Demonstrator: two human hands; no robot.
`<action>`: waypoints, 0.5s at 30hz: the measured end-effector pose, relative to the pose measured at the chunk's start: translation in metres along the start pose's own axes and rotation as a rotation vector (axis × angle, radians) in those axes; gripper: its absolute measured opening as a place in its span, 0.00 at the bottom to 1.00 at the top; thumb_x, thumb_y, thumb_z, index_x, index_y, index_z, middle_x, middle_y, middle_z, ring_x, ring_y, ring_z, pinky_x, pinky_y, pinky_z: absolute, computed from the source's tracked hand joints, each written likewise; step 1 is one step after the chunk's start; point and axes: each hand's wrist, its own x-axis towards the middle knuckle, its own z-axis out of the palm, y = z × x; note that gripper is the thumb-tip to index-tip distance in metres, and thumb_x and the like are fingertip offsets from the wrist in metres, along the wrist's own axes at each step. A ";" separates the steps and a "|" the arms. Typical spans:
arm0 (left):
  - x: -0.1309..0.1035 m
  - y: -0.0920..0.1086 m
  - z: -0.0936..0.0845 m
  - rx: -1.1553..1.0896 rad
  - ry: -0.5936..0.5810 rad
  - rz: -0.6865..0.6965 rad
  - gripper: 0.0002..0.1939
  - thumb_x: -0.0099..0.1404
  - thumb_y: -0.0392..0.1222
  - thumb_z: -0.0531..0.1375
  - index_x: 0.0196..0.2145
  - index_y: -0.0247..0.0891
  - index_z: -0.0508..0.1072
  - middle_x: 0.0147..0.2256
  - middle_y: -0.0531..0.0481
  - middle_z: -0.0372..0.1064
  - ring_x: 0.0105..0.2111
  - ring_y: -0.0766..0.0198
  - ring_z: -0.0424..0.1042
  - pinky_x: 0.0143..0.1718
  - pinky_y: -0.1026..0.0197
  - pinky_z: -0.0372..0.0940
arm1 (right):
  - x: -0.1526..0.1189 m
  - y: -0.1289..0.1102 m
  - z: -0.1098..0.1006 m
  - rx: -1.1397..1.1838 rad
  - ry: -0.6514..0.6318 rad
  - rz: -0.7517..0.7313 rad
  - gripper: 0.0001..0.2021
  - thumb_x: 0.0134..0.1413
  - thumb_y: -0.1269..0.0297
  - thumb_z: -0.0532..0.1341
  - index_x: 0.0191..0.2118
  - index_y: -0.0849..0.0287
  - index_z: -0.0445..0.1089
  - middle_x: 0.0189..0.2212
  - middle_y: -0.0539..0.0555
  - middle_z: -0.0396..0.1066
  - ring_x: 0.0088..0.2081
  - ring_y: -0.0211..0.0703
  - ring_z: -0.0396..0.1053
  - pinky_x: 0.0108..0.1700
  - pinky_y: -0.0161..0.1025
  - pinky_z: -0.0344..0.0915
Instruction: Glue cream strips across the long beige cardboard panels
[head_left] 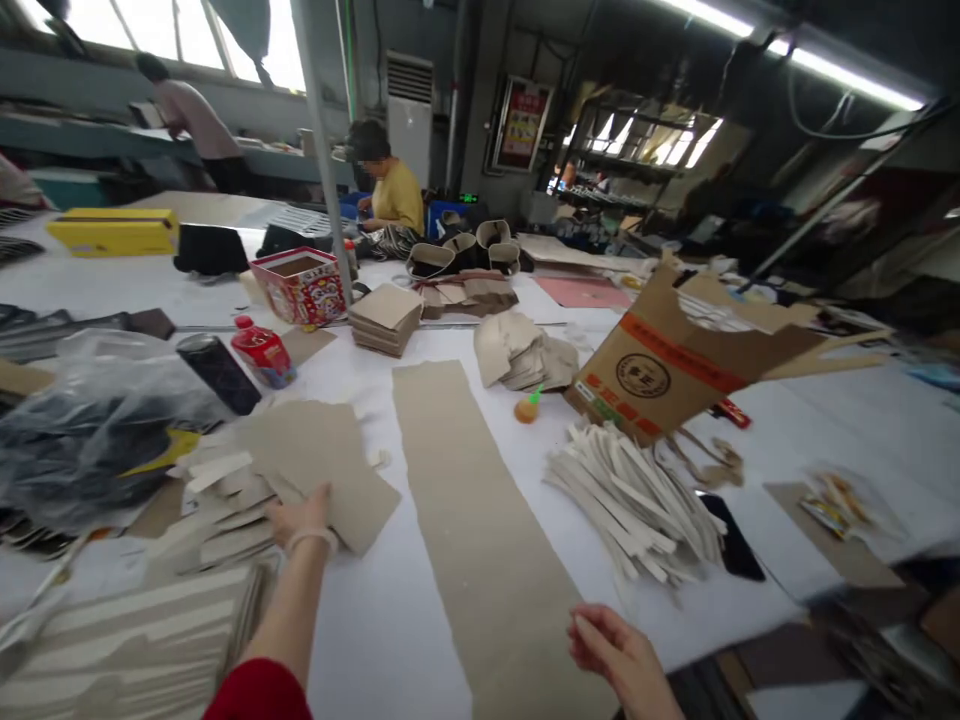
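Main item: long beige strip [480, 500], flat on the white table [375, 625], running from the near edge to mid-table. Matte, plain, edges slightly wavy, widening toward the near end.

Left hand [300, 520] is on the loose beige pieces [307, 440] left of the strip. These are irregular flat cuts, overlapping, paler ones underneath on the left; the top piece's right corner sits just beside the strip. Left fingertips are partly hidden in the pile, can't tell if they're clamped on a piece. Right hand [615, 650] is at the near end of the strip, right side, covering part of its edge. Fingers curled, thumb close to them; can't tell if tips meet or touch the strip.

Right of strip: bundle of narrow pale strips [637, 500], dark phone [735, 540] against it, open cardboard carton [660, 360] tilted behind. Small green-tipped bottle [527, 408] stands near the strip, rounded pieces [521, 350] piled beyond.

Far end: squarish stack [386, 318]. Left: red bottle [264, 352], dark cylinder [219, 373] leaning, clear plastic bag [105, 430] of dark stuff crowding the loose pile. Near left: stacked panels [135, 640], partly behind the left forearm.

Far: co-worker in yellow [401, 195], seated.
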 end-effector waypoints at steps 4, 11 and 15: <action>0.033 0.007 -0.020 0.010 0.125 -0.052 0.46 0.38 0.53 0.67 0.50 0.30 0.55 0.49 0.34 0.61 0.49 0.42 0.62 0.48 0.46 0.59 | -0.011 0.005 -0.020 -0.016 0.074 -0.037 0.19 0.38 0.51 0.65 0.33 0.61 0.70 0.26 0.52 0.73 0.28 0.39 0.69 0.32 0.35 0.65; 0.016 -0.012 -0.014 -0.063 0.296 0.096 0.44 0.42 0.56 0.64 0.51 0.29 0.56 0.51 0.40 0.60 0.51 0.49 0.60 0.52 0.52 0.55 | -0.013 0.037 -0.054 -0.108 0.223 0.017 0.17 0.36 0.53 0.64 0.29 0.62 0.70 0.22 0.51 0.71 0.24 0.37 0.68 0.28 0.34 0.63; -0.031 -0.035 -0.020 -0.038 0.353 0.164 0.40 0.43 0.48 0.65 0.52 0.31 0.57 0.50 0.45 0.61 0.51 0.53 0.61 0.53 0.53 0.54 | -0.010 0.056 -0.063 -0.176 0.236 0.029 0.14 0.38 0.55 0.62 0.28 0.63 0.69 0.22 0.50 0.70 0.23 0.37 0.67 0.25 0.33 0.61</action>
